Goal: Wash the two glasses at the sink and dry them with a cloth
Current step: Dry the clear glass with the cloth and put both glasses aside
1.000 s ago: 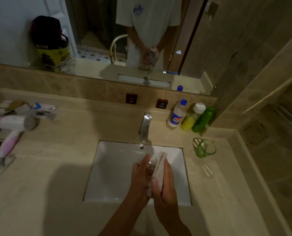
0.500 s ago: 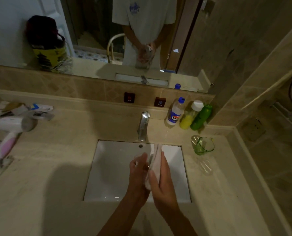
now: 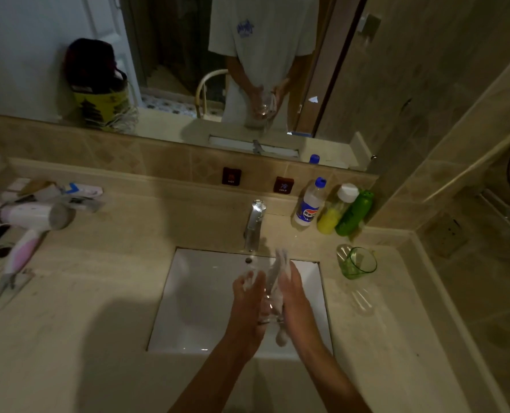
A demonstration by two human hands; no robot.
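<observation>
Over the white sink (image 3: 200,293), my left hand (image 3: 246,299) grips a clear glass (image 3: 270,308), which is mostly hidden between my palms. My right hand (image 3: 295,299) holds a white cloth (image 3: 277,266) against the glass. The cloth sticks up above my fingers and hangs below my palms. A green glass (image 3: 358,262) stands upright on the counter to the right of the sink, apart from both hands.
The chrome faucet (image 3: 253,225) stands just behind my hands. Three bottles (image 3: 331,210) sit at the back right by the wall. A hair dryer (image 3: 30,219) with its cord and several small packets lie on the left counter. The mirror reflects the person.
My hands have stayed over the sink and rubbed the cloth around the glass. The cloth's top end now stands higher above my fingers.
</observation>
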